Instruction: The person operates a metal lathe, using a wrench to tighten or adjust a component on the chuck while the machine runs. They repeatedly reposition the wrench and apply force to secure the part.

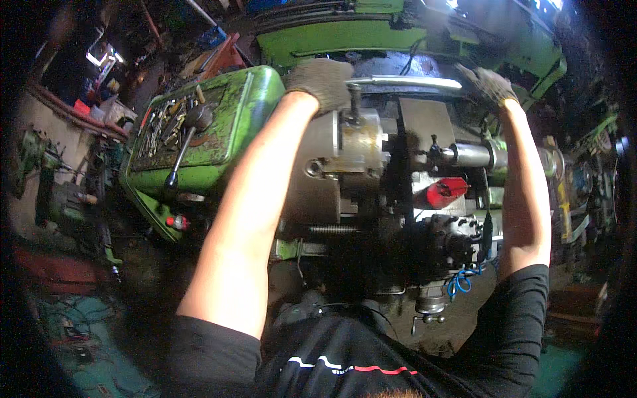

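Note:
A large steel lathe chuck [325, 156] fills the middle of the view. Standing up from its top is a chuck key [355, 99], with a long pale metal bar [415, 81] running across to the right. My gloved left hand [320, 81] is closed at the key's left end, above the chuck; motion blurs it, and its fingertips are hidden. Beyond the bar's free right end, my gloved right hand [490, 85] is held up with fingers apart, also somewhat blurred. It seems not to touch the bar.
The green headstock [259, 99] at left carries loose tools [166, 126] and a black-knobbed lever [179, 159]. A red cloth-like item [446, 192] lies near the tool post [454, 239]. The tailstock quill [471, 154] points at the chuck. Blue tubing [462, 282] hangs in front.

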The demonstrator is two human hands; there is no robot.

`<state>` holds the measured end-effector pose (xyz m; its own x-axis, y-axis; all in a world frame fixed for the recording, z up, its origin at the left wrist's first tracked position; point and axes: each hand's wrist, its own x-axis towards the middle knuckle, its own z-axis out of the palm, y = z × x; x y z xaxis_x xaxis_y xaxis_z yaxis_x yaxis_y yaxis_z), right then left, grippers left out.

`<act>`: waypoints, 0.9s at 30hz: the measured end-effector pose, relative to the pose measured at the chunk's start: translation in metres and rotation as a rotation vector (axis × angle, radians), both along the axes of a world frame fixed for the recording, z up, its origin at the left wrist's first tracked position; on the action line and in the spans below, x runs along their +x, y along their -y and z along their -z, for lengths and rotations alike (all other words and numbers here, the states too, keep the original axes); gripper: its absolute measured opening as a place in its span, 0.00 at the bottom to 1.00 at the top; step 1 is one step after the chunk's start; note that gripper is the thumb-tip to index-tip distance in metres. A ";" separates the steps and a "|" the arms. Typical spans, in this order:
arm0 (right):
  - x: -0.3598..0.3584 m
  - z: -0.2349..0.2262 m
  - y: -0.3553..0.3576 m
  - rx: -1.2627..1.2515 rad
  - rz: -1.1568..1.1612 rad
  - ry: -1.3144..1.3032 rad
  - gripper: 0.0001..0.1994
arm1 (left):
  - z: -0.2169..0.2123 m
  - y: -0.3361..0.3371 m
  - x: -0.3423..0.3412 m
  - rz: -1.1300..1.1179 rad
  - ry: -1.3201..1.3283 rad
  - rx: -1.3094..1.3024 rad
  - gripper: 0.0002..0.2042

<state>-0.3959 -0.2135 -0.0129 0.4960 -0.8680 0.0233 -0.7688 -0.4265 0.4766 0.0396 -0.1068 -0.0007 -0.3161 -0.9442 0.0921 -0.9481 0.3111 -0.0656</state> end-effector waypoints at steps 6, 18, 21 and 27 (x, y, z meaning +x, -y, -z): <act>0.057 -0.031 -0.045 0.176 0.327 0.535 0.42 | -0.007 -0.004 -0.007 -0.113 0.162 0.010 0.16; 0.076 -0.059 -0.151 0.003 0.636 0.448 0.40 | 0.014 0.053 0.010 0.247 0.035 -0.046 0.16; 0.110 -0.057 -0.226 -0.070 0.663 0.448 0.35 | 0.030 0.085 0.024 0.480 -0.058 -0.075 0.15; 0.202 -0.081 -0.331 -0.113 0.889 0.328 0.31 | 0.027 0.088 0.015 0.728 -0.073 -0.091 0.12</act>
